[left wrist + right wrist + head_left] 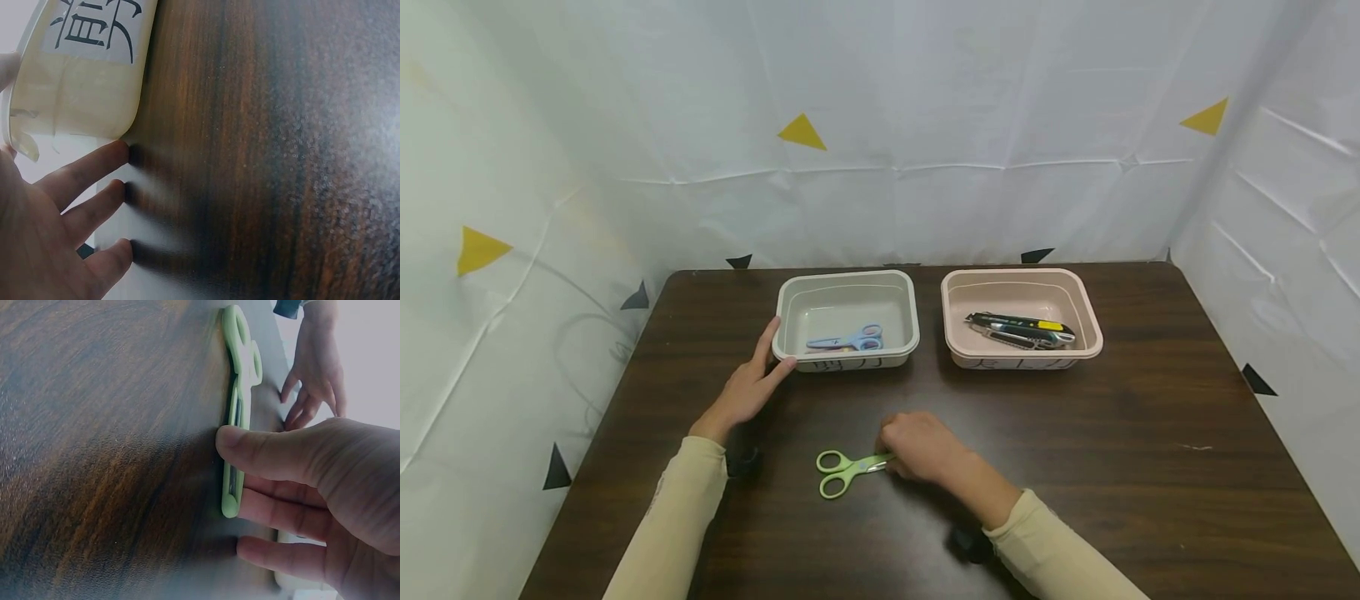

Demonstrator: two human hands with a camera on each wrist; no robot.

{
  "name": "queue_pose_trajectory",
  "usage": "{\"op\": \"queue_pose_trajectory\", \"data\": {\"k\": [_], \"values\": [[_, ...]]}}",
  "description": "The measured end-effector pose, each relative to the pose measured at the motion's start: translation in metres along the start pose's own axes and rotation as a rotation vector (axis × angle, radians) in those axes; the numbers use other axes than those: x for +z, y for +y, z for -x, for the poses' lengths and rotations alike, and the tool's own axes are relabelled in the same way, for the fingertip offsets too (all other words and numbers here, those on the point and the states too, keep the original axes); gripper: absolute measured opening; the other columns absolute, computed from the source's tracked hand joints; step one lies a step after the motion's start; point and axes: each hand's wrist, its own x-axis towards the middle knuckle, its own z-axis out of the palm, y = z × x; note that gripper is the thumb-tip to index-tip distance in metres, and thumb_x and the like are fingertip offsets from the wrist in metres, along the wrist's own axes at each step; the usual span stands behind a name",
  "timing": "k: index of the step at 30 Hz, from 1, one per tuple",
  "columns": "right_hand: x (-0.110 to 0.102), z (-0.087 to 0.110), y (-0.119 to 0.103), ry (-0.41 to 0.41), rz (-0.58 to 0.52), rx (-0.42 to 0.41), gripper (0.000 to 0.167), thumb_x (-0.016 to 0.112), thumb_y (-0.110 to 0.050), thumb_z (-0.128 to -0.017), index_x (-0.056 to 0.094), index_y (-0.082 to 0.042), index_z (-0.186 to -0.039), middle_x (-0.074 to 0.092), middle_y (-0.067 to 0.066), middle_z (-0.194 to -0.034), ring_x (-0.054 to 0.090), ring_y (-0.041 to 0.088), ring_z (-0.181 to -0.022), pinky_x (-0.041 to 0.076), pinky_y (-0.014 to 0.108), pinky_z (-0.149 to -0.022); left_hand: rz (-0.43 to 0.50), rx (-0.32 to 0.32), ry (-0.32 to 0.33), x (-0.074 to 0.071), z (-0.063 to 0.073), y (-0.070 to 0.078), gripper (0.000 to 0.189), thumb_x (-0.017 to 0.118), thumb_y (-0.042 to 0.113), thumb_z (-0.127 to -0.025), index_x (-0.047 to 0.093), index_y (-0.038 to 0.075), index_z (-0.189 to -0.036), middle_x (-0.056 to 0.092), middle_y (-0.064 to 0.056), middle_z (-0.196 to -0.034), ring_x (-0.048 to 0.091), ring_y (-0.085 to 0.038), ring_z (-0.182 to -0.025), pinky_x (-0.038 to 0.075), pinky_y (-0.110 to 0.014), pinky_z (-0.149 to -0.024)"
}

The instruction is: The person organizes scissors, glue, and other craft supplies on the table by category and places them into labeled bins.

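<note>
Green-handled scissors [859, 466] lie on the table, finger loops to the left. My right hand [921, 447] pinches them by the blade end; in the right wrist view the thumb [265, 450] is on one side of the green scissors [244, 397] and the fingers on the other. At the left front corner of a grey bin [850, 359], my left hand [747, 390] touches the rim with thumb and index finger. Its other fingers are spread, fingertips down at the table beside the bin in the left wrist view. Blue scissors [850, 341] lie inside that bin.
A pink bin [946, 321] stands right of the grey one, with several box cutters [1018, 325] in it. Both bins carry written labels on their fronts. White sheeting [895, 125] hangs behind and beside the dark wooden table [1150, 433].
</note>
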Motion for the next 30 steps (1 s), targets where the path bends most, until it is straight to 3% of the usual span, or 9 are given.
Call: {"op": "queue_pose_trajectory", "data": {"k": [15,30], "values": [[0.0007,0.0015,-0.0016,0.014,0.02,0.008,0.019,0.083,-0.021,-0.071,0.064,-0.026,-0.069,0.057,-0.011,-0.074,0.061,0.015,-0.067,0.046,0.033,-0.054,0.016,-0.011,0.002,-0.0005,0.0005,0.0007,0.075,0.044,0.065,-0.096,-0.004,0.053,-0.152,0.028,-0.012,-0.158,0.039,-0.044,-0.135,0.03,-0.068,-0.1],[-0.0013,0.0034,-0.0004,-0.019,-0.059,0.005,0.029,0.081,-0.02,-0.069,0.054,-0.028,-0.061,0.046,-0.015,-0.057,0.046,0.009,-0.053,0.037,0.03,-0.047,0.011,-0.009,0.002,0.0003,0.0004,-0.0017,0.074,0.044,0.065,-0.096,-0.005,0.055,-0.151,0.027,-0.011,-0.158,0.038,-0.044,-0.135,0.03,-0.068,-0.101]]}}
